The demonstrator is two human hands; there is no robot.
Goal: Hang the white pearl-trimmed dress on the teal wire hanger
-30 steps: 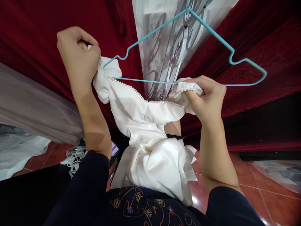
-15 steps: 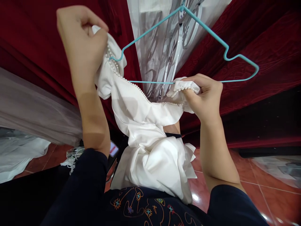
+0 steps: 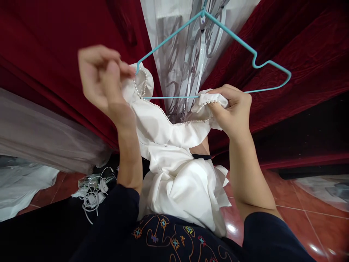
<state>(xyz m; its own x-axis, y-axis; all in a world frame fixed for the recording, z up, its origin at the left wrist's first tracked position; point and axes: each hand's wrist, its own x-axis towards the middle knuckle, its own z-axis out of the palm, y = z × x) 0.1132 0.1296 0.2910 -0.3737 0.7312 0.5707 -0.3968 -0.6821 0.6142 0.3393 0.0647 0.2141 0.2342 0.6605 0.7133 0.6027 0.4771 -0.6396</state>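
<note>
A white dress (image 3: 178, 134) with a pearl-beaded neckline hangs in front of me, its skirt bunched against my lap. A light-blue hanger (image 3: 229, 31) stands above it, its left end at the dress's left sleeve, which has slipped over that arm. My left hand (image 3: 105, 78) is at that sleeve, fingers bent and blurred; whether they grip the cloth does not show clearly. Between thumb and fingers, my right hand (image 3: 231, 111) pinches the right beaded sleeve below the hanger's bar. The hanger's right end sticks out bare beyond this hand.
Dark red curtains (image 3: 294, 47) hang on both sides, with grey-white patterned fabric (image 3: 170, 47) between them. White cables (image 3: 94, 194) lie coiled on a black surface at lower left. Pale sheer fabric (image 3: 46, 127) hangs at left. The floor (image 3: 294, 196) is reddish tile.
My left hand has moved down and right, and its fingers have loosened their earlier pinch on the left sleeve. The sleeve now sits over the hanger's left end. My right hand keeps its hold.
</note>
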